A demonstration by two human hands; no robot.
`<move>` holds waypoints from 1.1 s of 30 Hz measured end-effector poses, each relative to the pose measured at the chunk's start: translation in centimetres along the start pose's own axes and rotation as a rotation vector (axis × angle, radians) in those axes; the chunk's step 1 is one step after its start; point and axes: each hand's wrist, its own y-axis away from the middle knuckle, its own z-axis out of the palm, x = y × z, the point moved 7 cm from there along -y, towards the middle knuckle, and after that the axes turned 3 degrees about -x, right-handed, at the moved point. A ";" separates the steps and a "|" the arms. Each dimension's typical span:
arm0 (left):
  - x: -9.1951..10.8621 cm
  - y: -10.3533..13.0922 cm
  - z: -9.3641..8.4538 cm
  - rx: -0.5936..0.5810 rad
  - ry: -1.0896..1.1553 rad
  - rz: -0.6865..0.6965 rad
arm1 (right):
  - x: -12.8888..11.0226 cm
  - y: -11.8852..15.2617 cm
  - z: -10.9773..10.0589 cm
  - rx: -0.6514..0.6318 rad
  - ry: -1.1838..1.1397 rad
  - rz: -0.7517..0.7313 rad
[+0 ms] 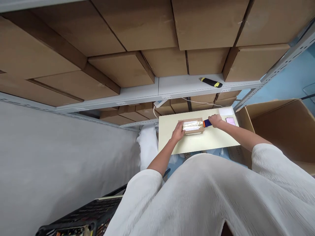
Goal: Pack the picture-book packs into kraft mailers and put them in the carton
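A small cardboard box (194, 132) lies on the cream tabletop (206, 141), with shiny clear tape over the white paper on its top. My left hand (178, 131) grips the box's left end, thumb on the near side. My right hand (215, 120) is closed around a blue and orange tape dispenser (207, 123), whose orange end meets the right end of the box. A phone (230, 121) with a lit screen rests to the right of my right hand, by a white pad (225, 111).
Shelves (140, 93) full of cardboard boxes (150, 26) rise beyond the table. A black and yellow cutter (211, 82) lies on the shelf edge. At right stands a large open carton (283, 127); white wrap (148, 146) hangs left, and a black crate (81, 214) sits lower left.
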 end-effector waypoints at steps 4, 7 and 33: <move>0.0 -0.1 0.1 -0.003 0.003 0.007 | -0.2 0.3 0.4 0.030 0.030 0.042; 0.2 -0.3 0.1 -0.006 -0.002 0.034 | -1.2 0.7 0.8 0.036 0.112 0.066; 0.7 0.0 -0.2 0.016 0.060 0.028 | 5.1 10.0 -3.6 0.296 -1.052 0.044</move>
